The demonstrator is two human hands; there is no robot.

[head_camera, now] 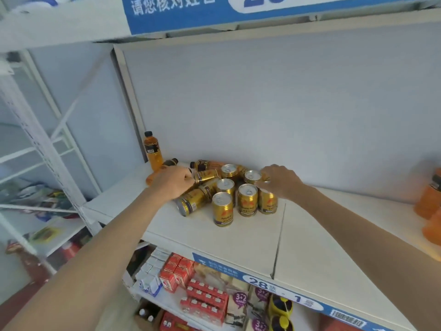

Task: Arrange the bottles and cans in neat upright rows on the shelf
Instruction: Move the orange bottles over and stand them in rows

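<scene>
**Six or so gold cans upright, several lying: mid-sort on the shelf**

Several gold cans [223, 209] stand upright in a loose cluster near the middle of the white shelf [238, 237], silver pull-tab tops up; approx. three more lie on their sides just left of them, e.g. the fallen can [191, 203] with its end toward the viewer. Behind, dark-capped orange bottles lie flat w/ one upright bottle [152, 151] at the back-left corner. Labels gold w/ a red mark; bodies look smooth and rigid, likely prone to rolling.

Left hand [173, 181]: fingers curled, apparently round a lying can, though which one it grips is partly hidden. Right hand [278, 181]: fingers bent down over the top of the right-hand upright can [267, 203], pinching its rim.

Risks (judged): lifting a lying can may free its neighbours to roll toward the shelf's front edge; the upright group stands tight, so a knock from either wrist could topple several; rows not yet straight.

Periphery: orange bottles [427, 201] far right; boxed goods [205, 297] on the lower shelf.
</scene>
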